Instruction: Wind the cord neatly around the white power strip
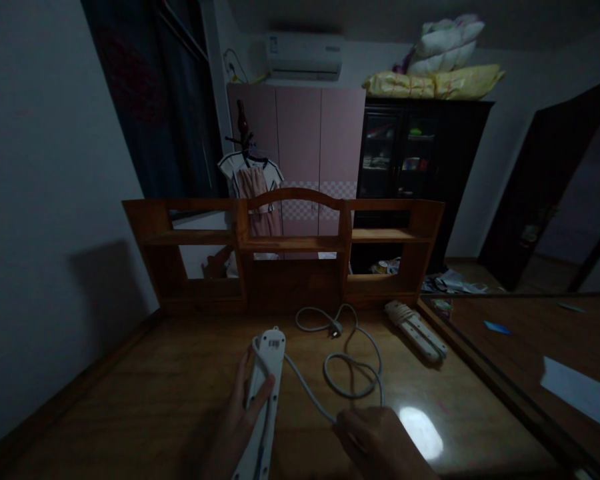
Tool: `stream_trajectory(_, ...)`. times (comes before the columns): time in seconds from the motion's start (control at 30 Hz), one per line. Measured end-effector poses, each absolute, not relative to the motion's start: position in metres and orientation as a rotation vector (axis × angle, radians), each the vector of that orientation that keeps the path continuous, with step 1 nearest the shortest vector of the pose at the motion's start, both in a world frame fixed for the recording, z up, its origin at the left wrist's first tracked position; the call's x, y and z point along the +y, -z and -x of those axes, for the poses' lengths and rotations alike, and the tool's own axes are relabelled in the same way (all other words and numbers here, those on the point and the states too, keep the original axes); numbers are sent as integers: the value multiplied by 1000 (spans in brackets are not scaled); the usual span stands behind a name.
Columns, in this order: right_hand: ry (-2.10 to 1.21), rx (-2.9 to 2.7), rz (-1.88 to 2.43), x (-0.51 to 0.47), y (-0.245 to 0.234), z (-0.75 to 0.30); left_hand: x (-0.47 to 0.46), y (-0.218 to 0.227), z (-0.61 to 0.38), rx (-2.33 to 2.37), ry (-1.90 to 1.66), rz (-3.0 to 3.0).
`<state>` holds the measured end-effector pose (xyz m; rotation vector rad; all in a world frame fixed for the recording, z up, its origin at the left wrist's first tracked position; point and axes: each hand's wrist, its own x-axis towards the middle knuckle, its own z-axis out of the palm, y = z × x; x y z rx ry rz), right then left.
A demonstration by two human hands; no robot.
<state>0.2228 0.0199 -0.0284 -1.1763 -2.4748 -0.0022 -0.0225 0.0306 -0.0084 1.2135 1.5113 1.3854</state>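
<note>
Your left hand [243, 410] clasps the power strip [272, 408], thumb across its underside and over the cord lying along it; whether the strip touches the desk [145, 387] you can't tell from here. Your right hand [375, 437] closes around the grey cord [307, 391], whose loops and plug [335, 329] lie beyond. You seem to be winding cord lengthwise; the next pass calls for steady tension and a firm thumb.

dim | white glare on desk [145, 393] | shadow on left wall [45, 193] | edges stretched
</note>
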Motion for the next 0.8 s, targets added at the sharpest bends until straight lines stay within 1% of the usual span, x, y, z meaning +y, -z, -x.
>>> stream_trajectory(0.2,54,-2498,1056,11,11,-215,33,22,15,1457,-1278,-1461)
stream_trajectory(0.4,5,-2465,879,4,-5,-208,26,23,-1,1400,-1107,-1572)
stream_trajectory(0.5,-152,-2412,825,2,-21,-207,21,21,-10,1239,-1032,-1676)
stream_trajectory(0.67,-475,-2237,906,12,-49,-213,13,30,-28,944,-999,-1684)
stream_trajectory(0.73,-583,-2190,906,22,-56,-216,8,36,-34,902,-977,-1659)
stream_trajectory(0.8,-710,-2173,908,34,-59,-218,1,40,-38,963,-933,-1638)
